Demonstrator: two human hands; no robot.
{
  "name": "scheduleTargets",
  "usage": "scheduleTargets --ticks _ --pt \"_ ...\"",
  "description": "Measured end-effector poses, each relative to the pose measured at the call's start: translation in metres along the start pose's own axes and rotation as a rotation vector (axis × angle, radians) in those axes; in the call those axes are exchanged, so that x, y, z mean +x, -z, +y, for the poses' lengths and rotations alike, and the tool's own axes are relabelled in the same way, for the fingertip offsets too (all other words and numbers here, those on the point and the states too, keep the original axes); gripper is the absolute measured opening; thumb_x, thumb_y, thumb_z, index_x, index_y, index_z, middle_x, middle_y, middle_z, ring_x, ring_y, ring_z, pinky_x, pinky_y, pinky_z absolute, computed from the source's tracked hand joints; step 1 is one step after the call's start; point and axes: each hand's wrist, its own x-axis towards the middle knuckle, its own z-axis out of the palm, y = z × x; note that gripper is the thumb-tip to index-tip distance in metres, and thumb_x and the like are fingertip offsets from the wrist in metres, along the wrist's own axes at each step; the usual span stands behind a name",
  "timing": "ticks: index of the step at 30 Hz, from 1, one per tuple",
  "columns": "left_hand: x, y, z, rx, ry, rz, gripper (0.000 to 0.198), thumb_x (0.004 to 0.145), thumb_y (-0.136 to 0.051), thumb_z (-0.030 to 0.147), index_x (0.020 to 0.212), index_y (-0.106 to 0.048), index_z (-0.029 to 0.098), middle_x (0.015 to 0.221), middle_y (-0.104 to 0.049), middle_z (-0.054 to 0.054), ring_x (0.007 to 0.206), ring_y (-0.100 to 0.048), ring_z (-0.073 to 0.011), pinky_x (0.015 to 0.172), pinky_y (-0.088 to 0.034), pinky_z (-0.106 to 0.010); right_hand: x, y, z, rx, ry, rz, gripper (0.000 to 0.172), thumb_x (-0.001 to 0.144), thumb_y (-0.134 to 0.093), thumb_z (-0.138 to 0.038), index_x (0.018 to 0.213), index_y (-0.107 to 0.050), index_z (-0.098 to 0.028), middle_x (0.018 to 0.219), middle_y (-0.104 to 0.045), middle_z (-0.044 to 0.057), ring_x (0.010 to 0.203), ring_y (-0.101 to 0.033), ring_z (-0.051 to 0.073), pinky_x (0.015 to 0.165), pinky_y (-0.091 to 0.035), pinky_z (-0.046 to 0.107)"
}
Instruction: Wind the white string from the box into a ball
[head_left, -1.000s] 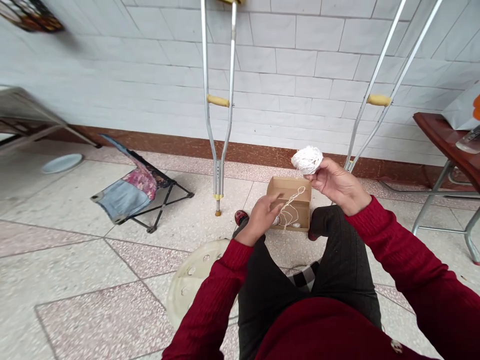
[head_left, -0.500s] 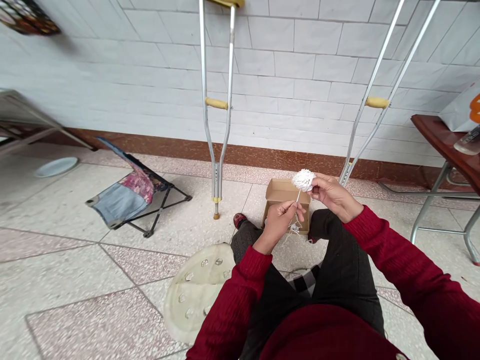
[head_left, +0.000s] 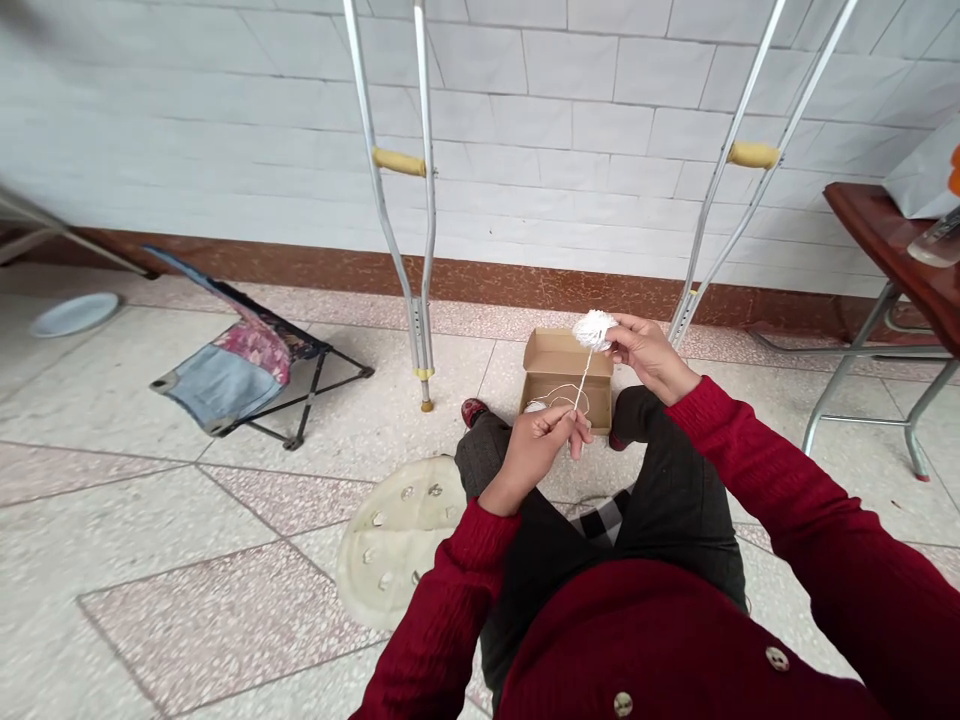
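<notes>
My right hand (head_left: 645, 355) grips a ball of white string (head_left: 594, 330) at its fingertips. A taut length of white string (head_left: 582, 381) runs down from the ball to my left hand (head_left: 536, 450), whose fingers pinch it. Below the hands, an open cardboard box (head_left: 564, 368) sits on the floor beyond my knees. Thin loops of string lie in it, and my left hand hides the box's near corner. Both of my red sleeves reach forward over dark trousers.
Two aluminium crutches (head_left: 401, 230) lean against the white tiled wall on either side of the box. A folding stool (head_left: 247, 375) lies to the left, and a round pale mat (head_left: 397, 540) lies by my left knee. A dark table (head_left: 892, 240) stands at the right.
My left hand has closed on the string and stays pinching it, whereas a second ago its fingers were apart. The ball has come lower and nearer the box, and the view has shifted slightly.
</notes>
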Motion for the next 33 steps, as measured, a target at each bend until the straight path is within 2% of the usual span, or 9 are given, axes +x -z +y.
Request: scheduleTargets --ticks 5,10,15,17,19,24,26,29,33 --pt "-0.002 0.004 0.005 0.127 0.000 -0.063 0.026 0.093 -0.050 0.028 0.077 -0.066 0.015 0.058 -0.064 0.001 0.053 -0.056 -0.0104 0.063 -0.045 -0.024 0.000 -0.001 0.012 -0.076 0.071 0.038 0.035 0.060 -0.071 -0.021 0.095 -0.070 -0.018 0.076 -0.068 0.000 0.054 -0.053 0.008 0.043 -0.036 0.019" --pt "-0.004 0.004 -0.002 0.190 -0.005 -0.079 0.029 0.092 -0.049 0.025 0.071 -0.066 0.016 0.055 -0.063 0.002 0.057 -0.059 -0.0113 0.064 -0.046 -0.023 0.002 0.002 0.014 -0.147 0.114 0.047 0.040 0.064 -0.069 -0.026 0.103 -0.068 -0.019 0.081 -0.067 0.001 0.057 -0.053 0.010 0.045 -0.038 0.022" --pt "-0.002 0.008 0.002 0.274 -0.061 -0.131 0.034 0.093 -0.047 0.025 0.064 -0.063 0.016 0.062 -0.066 0.000 0.068 -0.064 -0.0125 0.072 -0.047 -0.024 0.007 0.015 0.038 -0.511 0.332 0.039 0.047 0.061 -0.069 -0.020 0.108 -0.067 -0.018 0.091 -0.067 0.003 0.069 -0.056 0.014 0.059 -0.046 0.027" --pt "0.006 0.015 0.009 0.317 -0.078 -0.130 0.034 0.093 -0.047 0.026 0.066 -0.064 0.016 0.066 -0.067 0.000 0.070 -0.064 -0.0126 0.074 -0.047 -0.024 0.002 0.022 0.053 -0.690 0.365 -0.005 0.045 0.060 -0.068 -0.015 0.105 -0.068 -0.017 0.091 -0.067 0.003 0.075 -0.057 0.016 0.068 -0.047 0.030" --pt "0.017 0.025 0.015 0.355 -0.087 -0.113 0.033 0.093 -0.047 0.027 0.069 -0.066 0.016 0.068 -0.068 0.000 0.069 -0.063 -0.0127 0.072 -0.046 -0.024 -0.010 0.027 0.063 -0.748 0.287 -0.127 0.043 0.060 -0.067 -0.013 0.104 -0.068 -0.016 0.088 -0.067 0.003 0.073 -0.057 0.015 0.067 -0.047 0.029" --pt "0.043 0.038 0.004 0.485 -0.198 -0.108 0.031 0.090 -0.051 0.026 0.067 -0.069 0.015 0.071 -0.068 0.000 0.073 -0.060 -0.0138 0.074 -0.043 -0.025 -0.047 0.030 0.055 -0.390 -0.127 -0.527 0.048 0.065 -0.071 -0.018 0.112 -0.065 -0.018 0.088 -0.067 0.002 0.064 -0.055 0.011 0.050 -0.041 0.020" --pt "0.048 0.033 -0.008 0.430 -0.181 -0.092 0.030 0.091 -0.052 0.030 0.071 -0.070 0.015 0.070 -0.067 0.000 0.071 -0.060 -0.0142 0.072 -0.043 -0.025 -0.056 0.029 0.044 -0.213 -0.179 -0.519 0.047 0.066 -0.073 -0.020 0.112 -0.066 -0.019 0.087 -0.067 0.002 0.061 -0.054 0.010 0.048 -0.041 0.019" --pt "0.047 0.021 -0.024 0.288 -0.105 -0.082 0.035 0.091 -0.051 0.036 0.072 -0.070 0.014 0.071 -0.068 -0.001 0.069 -0.060 -0.0148 0.069 -0.044 -0.025 -0.059 0.027 0.029 0.017 -0.153 -0.395 0.048 0.065 -0.075 -0.020 0.112 -0.066 -0.023 0.087 -0.067 0.000 0.057 -0.052 0.008 0.047 -0.041 0.019" --pt "0.039 0.009 -0.027 0.168 -0.067 -0.150 0.037 0.093 -0.050 0.038 0.072 -0.071 0.015 0.078 -0.071 -0.004 0.079 -0.063 -0.0164 0.080 -0.046 -0.027 -0.046 0.023 0.024 0.110 -0.129 -0.285 0.050 0.067 -0.074 -0.023 0.116 -0.064 -0.026 0.097 -0.067 0.000 0.062 -0.055 0.008 0.049 -0.043 0.019"
